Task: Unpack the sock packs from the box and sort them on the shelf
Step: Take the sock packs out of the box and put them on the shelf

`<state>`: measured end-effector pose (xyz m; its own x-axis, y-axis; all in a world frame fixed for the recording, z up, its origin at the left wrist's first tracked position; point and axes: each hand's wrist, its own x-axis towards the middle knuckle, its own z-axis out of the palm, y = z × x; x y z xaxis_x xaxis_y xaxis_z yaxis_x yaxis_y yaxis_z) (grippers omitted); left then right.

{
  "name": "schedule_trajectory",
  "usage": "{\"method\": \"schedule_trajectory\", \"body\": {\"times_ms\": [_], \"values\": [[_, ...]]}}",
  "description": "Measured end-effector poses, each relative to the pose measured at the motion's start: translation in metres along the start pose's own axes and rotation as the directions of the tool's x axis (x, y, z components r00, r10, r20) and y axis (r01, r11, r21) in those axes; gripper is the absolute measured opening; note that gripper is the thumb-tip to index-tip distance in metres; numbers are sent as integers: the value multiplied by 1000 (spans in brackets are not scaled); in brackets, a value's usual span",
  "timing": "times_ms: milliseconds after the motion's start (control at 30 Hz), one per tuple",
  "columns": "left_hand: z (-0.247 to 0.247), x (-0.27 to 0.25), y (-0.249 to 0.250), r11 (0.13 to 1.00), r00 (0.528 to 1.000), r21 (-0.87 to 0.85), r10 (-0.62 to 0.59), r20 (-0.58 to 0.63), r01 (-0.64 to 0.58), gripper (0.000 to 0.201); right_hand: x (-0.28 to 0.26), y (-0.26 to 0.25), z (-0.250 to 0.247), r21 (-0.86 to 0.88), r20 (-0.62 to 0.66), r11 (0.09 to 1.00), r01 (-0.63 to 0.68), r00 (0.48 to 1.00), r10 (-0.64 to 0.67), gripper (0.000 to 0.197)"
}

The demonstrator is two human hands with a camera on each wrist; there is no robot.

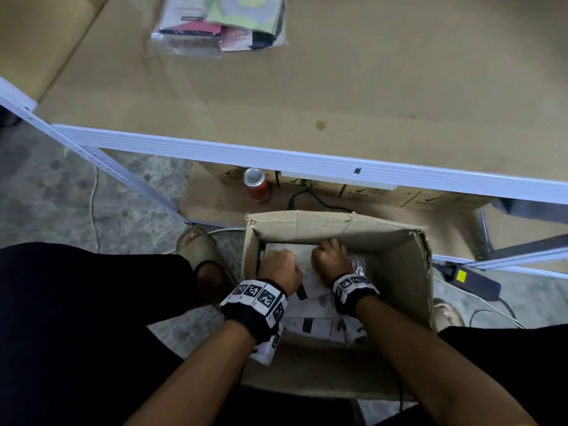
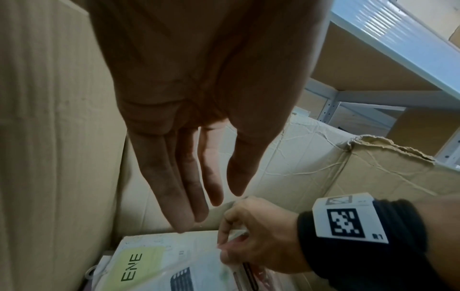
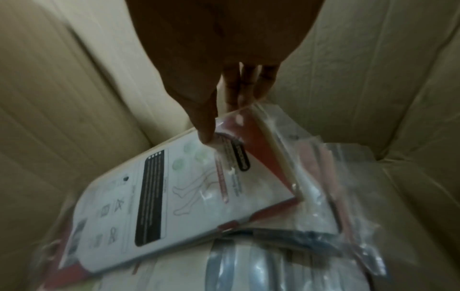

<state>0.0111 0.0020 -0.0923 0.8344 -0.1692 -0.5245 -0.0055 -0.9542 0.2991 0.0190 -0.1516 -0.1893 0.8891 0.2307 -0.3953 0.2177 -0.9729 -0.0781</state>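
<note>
An open cardboard box (image 1: 399, 272) stands on the floor below the shelf (image 1: 368, 87), with several wrapped sock packs inside. Both hands are down in it. My left hand (image 2: 211, 206) hangs with straight fingers just above a white pack with a green label (image 2: 139, 263) and holds nothing. My right hand (image 3: 221, 122) pinches the top corner of a clear-wrapped red and white sock pack (image 3: 189, 196) between thumb and fingers and tilts it up. In the head view the left hand (image 1: 281, 265) and right hand (image 1: 330, 256) are side by side. A few sock packs (image 1: 221, 26) lie at the shelf's back left.
A white metal rail (image 1: 276, 158) edges the shelf, just beyond the box. Under the shelf stand a red can (image 1: 256, 186) and flat cardboard boxes (image 1: 378, 195). A power strip (image 1: 470, 279) and cables lie right of the box. My sandalled foot (image 1: 199, 244) is to its left.
</note>
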Motion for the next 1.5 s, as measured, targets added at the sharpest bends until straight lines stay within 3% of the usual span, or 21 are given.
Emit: {"method": "schedule_trajectory", "body": {"times_ms": [333, 500, 767, 1033, 1167, 1500], "values": [[2, -6, 3, 998, 999, -42, -35, 29, 37, 23, -8, 7, 4, 82, 63, 992, -96, 994, 91, 28], [4, -9, -2, 993, 995, -82, -79, 55, 83, 20, -7, 12, 1, 196, 75, 975, -100, 993, 87, 23], [5, -10, -3, 993, 995, -65, -98, 37, 100, 20, -11, 14, -1, 215, 102, 969, -122, 990, 102, 24], [11, -8, -5, 993, 993, -44, -112, 44, 113, 21, -14, 20, -6, 478, 124, 840, -255, 967, 224, 11], [12, -9, -6, 993, 992, -32, -116, 50, 117, 23, -18, 24, -11, 482, 197, 811, -332, 943, 269, 14], [19, -9, -9, 990, 989, 1, -139, 53, 139, 23, -17, 13, -16, 434, 360, 830, -351, 912, 198, 31]]}}
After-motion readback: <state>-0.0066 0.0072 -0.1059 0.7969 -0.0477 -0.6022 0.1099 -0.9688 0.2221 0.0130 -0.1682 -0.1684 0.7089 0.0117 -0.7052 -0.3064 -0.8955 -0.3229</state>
